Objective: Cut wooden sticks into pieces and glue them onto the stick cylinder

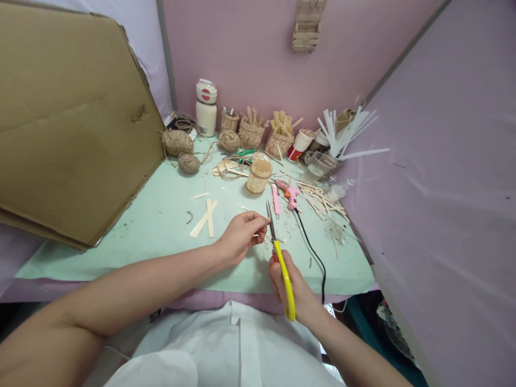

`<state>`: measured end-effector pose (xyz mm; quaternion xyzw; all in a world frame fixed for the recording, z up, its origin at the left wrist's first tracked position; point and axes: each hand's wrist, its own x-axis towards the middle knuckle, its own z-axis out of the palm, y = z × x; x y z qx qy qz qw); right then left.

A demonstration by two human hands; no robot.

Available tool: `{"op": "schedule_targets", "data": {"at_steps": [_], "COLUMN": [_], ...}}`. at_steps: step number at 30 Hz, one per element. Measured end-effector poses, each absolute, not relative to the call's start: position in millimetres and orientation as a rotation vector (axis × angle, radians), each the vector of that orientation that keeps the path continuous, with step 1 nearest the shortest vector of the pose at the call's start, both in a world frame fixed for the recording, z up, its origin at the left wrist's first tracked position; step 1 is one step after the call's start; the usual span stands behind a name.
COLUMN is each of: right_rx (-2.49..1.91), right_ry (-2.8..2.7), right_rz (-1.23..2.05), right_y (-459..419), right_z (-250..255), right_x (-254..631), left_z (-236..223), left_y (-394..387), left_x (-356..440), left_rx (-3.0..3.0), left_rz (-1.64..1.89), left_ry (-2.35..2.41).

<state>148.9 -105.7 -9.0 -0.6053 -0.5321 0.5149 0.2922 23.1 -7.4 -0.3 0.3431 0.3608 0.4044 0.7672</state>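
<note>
My right hand grips yellow-handled scissors, blades pointing away from me over the pale green mat. My left hand pinches a thin wooden stick at the blades; the stick is too small to see clearly. Small wood chips lie on the mat under both hands. Two flat wooden sticks lie crossed to the left of my left hand.
A small stick-built cup, a pink glue gun with black cord, a pink knife and a pile of sticks lie beyond. Twine balls, baskets and cups line the back wall. Large cardboard leans at left.
</note>
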Motion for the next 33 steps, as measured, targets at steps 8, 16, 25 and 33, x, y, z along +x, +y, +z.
{"op": "schedule_targets", "data": {"at_steps": [8,16,25,33], "right_rx": [-1.626,-1.704,-1.779,-1.802], "right_ry": [-1.464,-1.406,-1.478,-1.351], "right_rz": [1.427,1.454,1.442,1.144], "right_y": [-112,-122,-133,-106], "right_z": [-7,-3,-2,2], "right_x": [163,173,190,198], "left_z": [3,3,-8,-10], "left_y": [-5,-6,-4,-7], "left_x": [21,21,23,25], "left_rx": [0.868,0.963,1.072,1.215], "left_rz": [0.820,0.698,0.524,0.410], "left_ry": [0.798,0.815,0.838,0.795]}}
